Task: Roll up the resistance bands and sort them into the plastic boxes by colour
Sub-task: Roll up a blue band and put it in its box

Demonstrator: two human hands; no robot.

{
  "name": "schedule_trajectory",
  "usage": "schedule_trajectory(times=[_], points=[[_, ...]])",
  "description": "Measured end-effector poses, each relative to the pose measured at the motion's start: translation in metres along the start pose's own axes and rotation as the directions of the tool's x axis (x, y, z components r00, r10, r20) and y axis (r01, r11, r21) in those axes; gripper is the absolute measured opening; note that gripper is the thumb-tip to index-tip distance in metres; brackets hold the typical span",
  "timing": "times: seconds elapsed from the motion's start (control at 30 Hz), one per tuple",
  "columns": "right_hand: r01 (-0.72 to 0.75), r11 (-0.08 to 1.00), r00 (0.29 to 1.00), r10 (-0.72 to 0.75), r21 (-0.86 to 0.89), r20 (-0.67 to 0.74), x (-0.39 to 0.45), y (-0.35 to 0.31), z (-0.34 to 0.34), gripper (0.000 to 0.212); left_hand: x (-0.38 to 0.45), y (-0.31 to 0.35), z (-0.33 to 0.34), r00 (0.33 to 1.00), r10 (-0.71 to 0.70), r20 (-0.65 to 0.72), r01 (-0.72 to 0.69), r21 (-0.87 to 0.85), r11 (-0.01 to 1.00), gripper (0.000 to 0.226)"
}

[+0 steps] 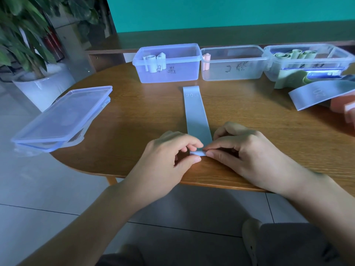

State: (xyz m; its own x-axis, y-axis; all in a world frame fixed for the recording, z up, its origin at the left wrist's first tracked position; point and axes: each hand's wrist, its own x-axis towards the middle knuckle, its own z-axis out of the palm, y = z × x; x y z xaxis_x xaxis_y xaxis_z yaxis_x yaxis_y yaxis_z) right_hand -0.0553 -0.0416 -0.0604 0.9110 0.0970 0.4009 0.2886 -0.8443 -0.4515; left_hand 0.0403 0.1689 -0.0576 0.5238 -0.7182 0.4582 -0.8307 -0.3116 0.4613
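Observation:
A pale blue resistance band point(195, 112) marked 20 lies flat along the middle of the wooden table point(134, 116). Its near end is folded into the start of a roll. My left hand point(172, 156) and my right hand point(244, 150) both pinch that end from either side. At the back stand three plastic boxes. The left box point(169, 73) holds a few rolled pale blue bands point(155, 61). The middle box point(233, 71) holds a rolled pink band point(206, 61). The right box point(307, 63) holds several rolled green bands point(294, 54).
Loose bands lie at the right: a blue one point(317, 96), a green one point(284, 81) and a pink one point(343, 106) at the frame edge. Stacked clear lids point(61, 118) overhang the table's left edge. A potted plant point(28, 45) stands on the floor beyond.

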Motion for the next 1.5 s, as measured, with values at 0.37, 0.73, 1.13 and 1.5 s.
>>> schedule_trajectory(times=[0.37, 0.73, 1.13, 1.5], points=[[0.032, 0.999, 0.994, -0.036, -0.041, -0.108, 0.0002, -0.001, 0.0036, 0.017, 0.0036, -0.0039, 0.0056, 0.999, -0.041, -0.007, 0.041, 0.079, 0.996, 0.017], [-0.049, 0.999, 0.998, 0.05, 0.005, -0.04, 0.0043, -0.0031, 0.0011, 0.024, 0.0028, -0.0018, 0.0023, 1.0, -0.013, 0.001, 0.013, 0.057, 0.998, 0.014], [-0.071, 0.995, 0.996, 0.067, -0.066, -0.066, 0.0019, -0.0062, 0.0028, 0.031, 0.0082, -0.0095, 0.003, 0.99, -0.108, 0.091, 0.096, 0.127, 0.987, 0.038], [-0.075, 0.995, 0.995, 0.07, -0.06, -0.071, 0.0052, -0.004, 0.0038, 0.028, 0.0053, -0.007, 0.0018, 0.997, -0.077, -0.001, 0.076, 0.105, 0.992, 0.026]])
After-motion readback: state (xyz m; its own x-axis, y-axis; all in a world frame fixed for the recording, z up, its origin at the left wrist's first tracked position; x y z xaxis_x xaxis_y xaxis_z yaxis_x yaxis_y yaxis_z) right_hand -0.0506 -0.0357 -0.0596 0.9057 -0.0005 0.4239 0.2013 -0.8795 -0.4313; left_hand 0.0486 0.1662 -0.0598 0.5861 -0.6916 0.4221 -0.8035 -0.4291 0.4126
